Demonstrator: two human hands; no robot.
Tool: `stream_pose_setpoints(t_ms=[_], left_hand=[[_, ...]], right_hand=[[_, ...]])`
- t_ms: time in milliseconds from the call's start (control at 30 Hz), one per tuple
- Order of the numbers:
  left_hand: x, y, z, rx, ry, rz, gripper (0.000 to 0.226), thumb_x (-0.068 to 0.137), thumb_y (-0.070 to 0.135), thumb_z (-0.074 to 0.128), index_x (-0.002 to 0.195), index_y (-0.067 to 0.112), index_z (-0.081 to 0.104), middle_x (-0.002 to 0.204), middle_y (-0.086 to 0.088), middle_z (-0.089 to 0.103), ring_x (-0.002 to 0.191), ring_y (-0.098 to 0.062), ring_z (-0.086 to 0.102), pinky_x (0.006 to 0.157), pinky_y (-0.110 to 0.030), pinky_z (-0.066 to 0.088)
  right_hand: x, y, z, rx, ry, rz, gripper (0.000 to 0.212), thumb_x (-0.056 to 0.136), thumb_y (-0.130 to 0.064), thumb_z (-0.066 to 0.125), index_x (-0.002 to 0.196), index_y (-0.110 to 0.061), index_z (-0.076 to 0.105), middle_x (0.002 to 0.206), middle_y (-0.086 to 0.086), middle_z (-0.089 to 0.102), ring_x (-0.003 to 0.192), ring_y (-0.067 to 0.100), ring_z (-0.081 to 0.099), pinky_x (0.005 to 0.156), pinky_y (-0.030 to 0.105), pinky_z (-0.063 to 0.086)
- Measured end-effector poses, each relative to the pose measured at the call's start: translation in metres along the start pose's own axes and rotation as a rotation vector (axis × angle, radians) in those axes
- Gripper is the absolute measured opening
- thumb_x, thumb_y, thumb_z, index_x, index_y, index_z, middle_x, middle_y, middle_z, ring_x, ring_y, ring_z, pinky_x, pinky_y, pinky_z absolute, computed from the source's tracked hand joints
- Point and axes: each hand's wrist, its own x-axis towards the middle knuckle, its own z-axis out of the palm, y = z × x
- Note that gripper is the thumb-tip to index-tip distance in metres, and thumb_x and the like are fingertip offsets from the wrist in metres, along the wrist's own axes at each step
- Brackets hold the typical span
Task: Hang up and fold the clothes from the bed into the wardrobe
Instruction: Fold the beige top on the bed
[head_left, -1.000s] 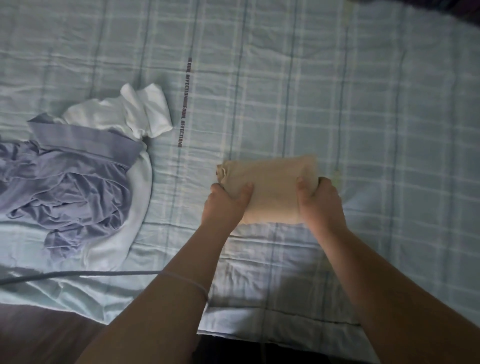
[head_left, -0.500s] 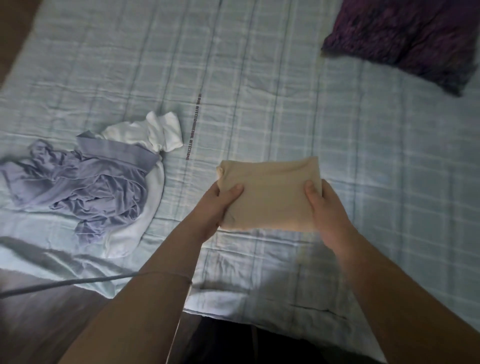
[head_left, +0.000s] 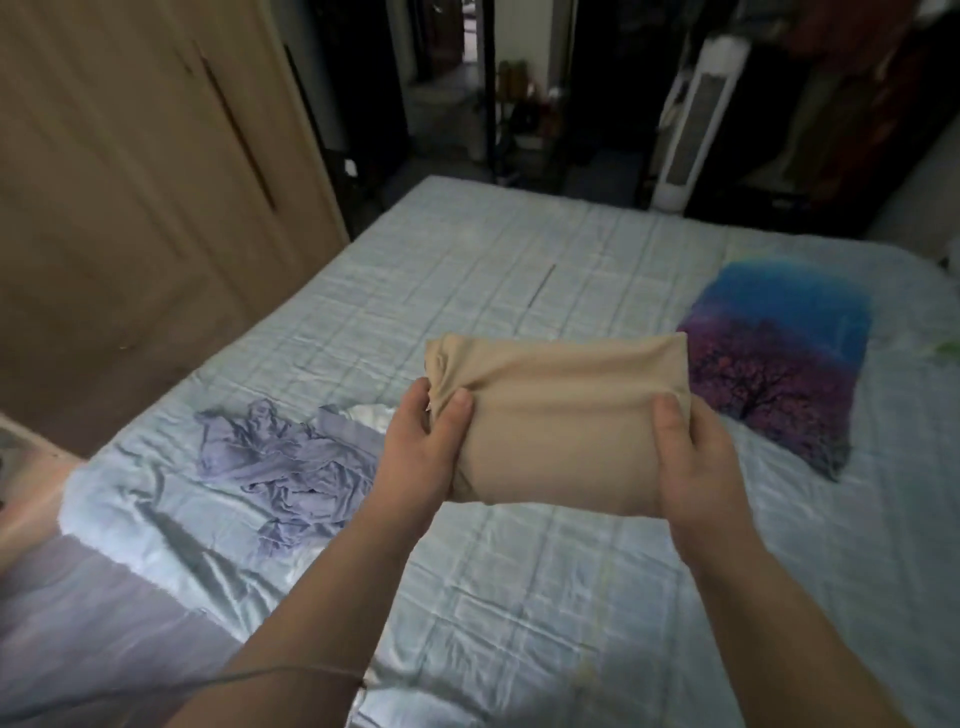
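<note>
A folded beige garment (head_left: 561, 415) is gripped above the bed (head_left: 519, 597) by the left hand (head_left: 423, 449) and right hand (head_left: 696, 467), thumbs on top. Lilac clothing (head_left: 280, 462), apparently unfolded, is left lying.

Tree-print pillow (head_left: 769, 364); possibly a tower fan (head_left: 691, 119)

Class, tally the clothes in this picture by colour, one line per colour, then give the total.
Beige folded garment: 1
Lavender crumpled garment: 1
White garment, partly under the lavender one: 1
Total: 3
</note>
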Motion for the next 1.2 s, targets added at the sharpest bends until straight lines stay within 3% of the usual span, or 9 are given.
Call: stream_pose_setpoints(t_ms=[100,233,333,400,500,633,800,967,1200], left_hand=[[-0.013,0.038,-0.049,-0.001,0.107,0.084,0.025,0.087,0.042,0.063,0.099,0.020,0.061,0.084,0.013,0.070,0.079,0.003,0.063,0.072,-0.019,0.048],[-0.036,0.071,-0.132,-0.013,0.251,0.136,0.039,0.081,0.061,0.056,0.103,0.031,0.066,0.101,0.009,0.071,0.098,-0.005,0.065,0.087,-0.034,0.053],[-0.058,0.081,-0.206,-0.144,0.393,0.117,0.042,0.081,0.071,0.051,0.106,0.042,0.070,0.115,0.013,0.071,0.113,-0.006,0.062,0.098,-0.037,0.047],[-0.076,0.085,-0.263,-0.203,0.486,0.086,0.063,0.073,0.083,0.054,0.116,0.040,0.068,0.124,0.010,0.068,0.120,-0.011,0.060,0.104,-0.050,0.044],[-0.110,0.099,-0.353,-0.074,0.640,0.172,0.048,0.076,0.077,0.053,0.098,0.038,0.069,0.106,0.012,0.069,0.104,-0.007,0.062,0.097,-0.051,0.049],[-0.156,0.114,-0.472,0.048,0.802,0.225,0.038,0.082,0.062,0.054,0.097,0.029,0.066,0.091,0.006,0.068,0.096,-0.020,0.065,0.081,-0.065,0.053],[-0.204,0.114,-0.615,0.225,1.086,0.297,0.046,0.091,0.050,0.050,0.082,0.005,0.045,0.072,0.002,0.044,0.068,-0.009,0.041,0.068,-0.038,0.038],[-0.238,0.106,-0.710,0.333,1.244,0.291,0.033,0.099,0.037,0.051,0.083,0.007,0.049,0.073,-0.002,0.048,0.063,-0.004,0.041,0.064,-0.028,0.038],[-0.244,0.086,-0.770,0.387,1.386,0.235,0.026,0.099,0.037,0.049,0.076,0.025,0.046,0.058,0.016,0.047,0.055,-0.004,0.039,0.059,-0.038,0.037]], right_hand=[[-0.008,-0.044,0.037,0.108,-0.160,-0.004,0.032,0.092,-0.057,0.053,0.101,-0.027,0.063,0.098,-0.009,0.068,0.085,-0.004,0.063,0.081,0.032,0.049],[-0.032,-0.094,0.109,0.231,-0.347,-0.005,0.071,0.062,-0.090,0.052,0.107,-0.036,0.066,0.106,-0.020,0.070,0.098,-0.002,0.065,0.086,0.030,0.048],[-0.064,-0.133,0.171,0.257,-0.451,-0.071,0.043,0.082,-0.066,0.044,0.099,-0.032,0.065,0.092,-0.027,0.070,0.086,-0.009,0.064,0.079,0.027,0.045],[-0.091,-0.156,0.218,0.247,-0.501,-0.100,0.037,0.086,-0.062,0.045,0.094,-0.032,0.065,0.088,-0.027,0.070,0.083,-0.008,0.064,0.077,0.028,0.045],[-0.139,-0.192,0.299,0.244,-0.603,-0.162,0.032,0.095,-0.058,0.044,0.093,-0.035,0.066,0.091,-0.020,0.070,0.085,-0.003,0.065,0.077,0.028,0.047],[-0.211,-0.234,0.416,0.286,-0.690,-0.243,0.028,0.100,-0.042,0.044,0.094,-0.025,0.066,0.086,-0.018,0.070,0.078,-0.010,0.062,0.067,0.013,0.045],[-0.303,-0.280,0.547,0.283,-0.826,-0.342,0.027,0.100,-0.045,0.045,0.090,-0.026,0.062,0.086,-0.015,0.067,0.077,-0.012,0.058,0.067,0.009,0.042],[-0.368,-0.301,0.635,0.278,-0.941,-0.376,0.027,0.101,-0.044,0.040,0.105,-0.026,0.060,0.096,-0.016,0.064,0.087,-0.012,0.057,0.074,0.011,0.041],[-0.402,-0.303,0.718,0.290,-1.051,-0.375,0.028,0.103,-0.040,0.038,0.087,-0.026,0.057,0.087,-0.010,0.063,0.073,-0.010,0.056,0.065,0.006,0.041]])
